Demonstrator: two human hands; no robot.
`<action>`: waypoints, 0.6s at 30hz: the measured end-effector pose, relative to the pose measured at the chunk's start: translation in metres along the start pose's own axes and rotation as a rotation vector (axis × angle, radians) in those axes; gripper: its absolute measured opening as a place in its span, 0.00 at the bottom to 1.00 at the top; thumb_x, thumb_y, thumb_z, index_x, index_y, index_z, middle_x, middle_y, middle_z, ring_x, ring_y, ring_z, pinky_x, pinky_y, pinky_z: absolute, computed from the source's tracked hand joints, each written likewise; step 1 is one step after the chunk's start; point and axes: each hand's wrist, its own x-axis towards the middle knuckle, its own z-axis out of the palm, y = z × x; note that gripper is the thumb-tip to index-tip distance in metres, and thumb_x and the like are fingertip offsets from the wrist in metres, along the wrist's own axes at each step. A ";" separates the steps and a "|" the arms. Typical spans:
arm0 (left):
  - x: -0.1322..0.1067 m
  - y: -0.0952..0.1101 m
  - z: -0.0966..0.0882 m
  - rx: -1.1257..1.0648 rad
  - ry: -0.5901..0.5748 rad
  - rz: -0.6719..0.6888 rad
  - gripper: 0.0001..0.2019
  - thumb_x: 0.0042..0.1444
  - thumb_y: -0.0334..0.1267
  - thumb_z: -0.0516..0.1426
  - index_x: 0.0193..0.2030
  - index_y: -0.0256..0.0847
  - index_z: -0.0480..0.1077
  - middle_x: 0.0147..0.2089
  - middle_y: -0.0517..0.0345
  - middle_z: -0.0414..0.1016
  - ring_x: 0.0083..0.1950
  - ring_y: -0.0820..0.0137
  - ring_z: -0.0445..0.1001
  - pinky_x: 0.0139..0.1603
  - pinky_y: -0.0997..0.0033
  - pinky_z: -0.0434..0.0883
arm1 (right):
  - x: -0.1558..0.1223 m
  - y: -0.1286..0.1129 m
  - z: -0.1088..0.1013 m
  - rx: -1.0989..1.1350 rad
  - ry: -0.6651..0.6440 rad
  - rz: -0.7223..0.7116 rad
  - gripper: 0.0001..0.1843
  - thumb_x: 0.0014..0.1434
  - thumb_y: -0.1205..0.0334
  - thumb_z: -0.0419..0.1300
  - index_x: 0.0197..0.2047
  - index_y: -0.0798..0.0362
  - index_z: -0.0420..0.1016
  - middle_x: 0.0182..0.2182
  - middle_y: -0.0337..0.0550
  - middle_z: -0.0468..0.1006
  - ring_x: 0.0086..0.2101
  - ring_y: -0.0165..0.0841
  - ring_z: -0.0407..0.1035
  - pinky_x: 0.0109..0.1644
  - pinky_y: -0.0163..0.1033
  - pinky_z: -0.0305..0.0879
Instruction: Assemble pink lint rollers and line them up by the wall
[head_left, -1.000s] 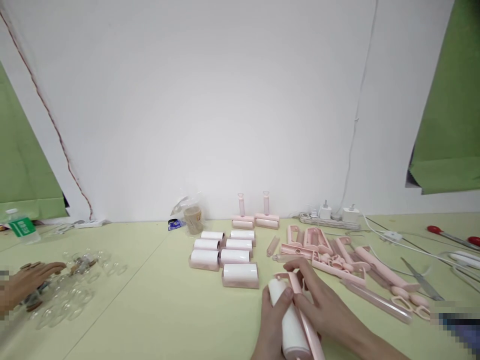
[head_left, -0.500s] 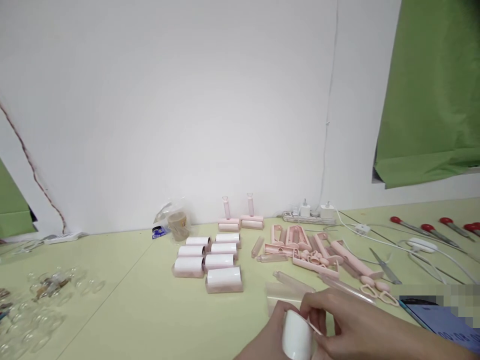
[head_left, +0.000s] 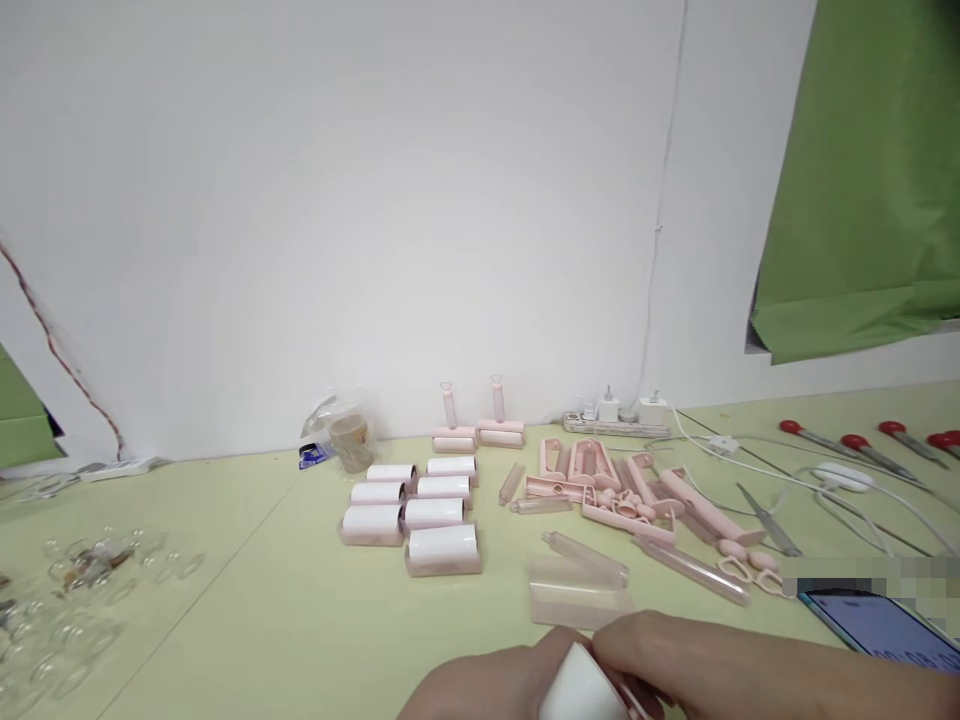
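Note:
A white lint roller roll (head_left: 585,692) is held low at the bottom edge of the view, tilted and partly cut off. My left hand (head_left: 484,685) is closed around its left side. My right hand (head_left: 667,655) grips its right side with bent fingers, where a thin pinkish edge shows; the fingertips are mostly hidden. Just beyond the hands lies a translucent pink cover (head_left: 577,597), with a clear pink handle tube (head_left: 589,558) behind it. Left of these, several white rolls in pink covers (head_left: 444,548) are laid out in two columns.
Two small assembled lint rollers (head_left: 501,433) stand by the wall. Pink plastic frames (head_left: 630,518) are piled right of centre. Scissors (head_left: 769,520), a phone (head_left: 874,625), cables, a power strip (head_left: 615,427) and red-handled tools (head_left: 814,437) lie right. Clear plastic pieces (head_left: 60,640) lie left.
Both hands have moved lower and slightly left with the roll, which now tilts more. The translucent pink cover behind them shows more fully. The view has shifted slightly.

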 end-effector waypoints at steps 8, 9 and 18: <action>-0.020 0.019 -0.012 0.178 -0.063 0.020 0.08 0.37 0.38 0.63 0.27 0.50 0.70 0.16 0.62 0.66 0.28 0.59 0.72 0.29 0.65 0.68 | 0.008 0.004 0.002 0.044 -0.106 0.075 0.05 0.43 0.70 0.53 0.20 0.51 0.64 0.16 0.29 0.58 0.18 0.24 0.53 0.17 0.28 0.46; -0.022 0.022 -0.013 0.213 -0.083 0.056 0.11 0.34 0.36 0.64 0.28 0.50 0.70 0.18 0.62 0.67 0.29 0.59 0.72 0.30 0.65 0.68 | 0.010 0.005 0.000 0.031 -0.102 0.106 0.03 0.43 0.68 0.54 0.21 0.51 0.65 0.16 0.29 0.60 0.18 0.24 0.54 0.17 0.28 0.46; -0.012 0.032 0.001 0.240 -0.048 0.258 0.23 0.29 0.28 0.61 0.37 0.45 0.70 0.29 0.60 0.71 0.29 0.65 0.69 0.32 0.67 0.68 | 0.016 0.044 0.000 0.384 0.379 0.156 0.12 0.59 0.51 0.47 0.36 0.49 0.65 0.27 0.37 0.68 0.28 0.30 0.65 0.33 0.34 0.61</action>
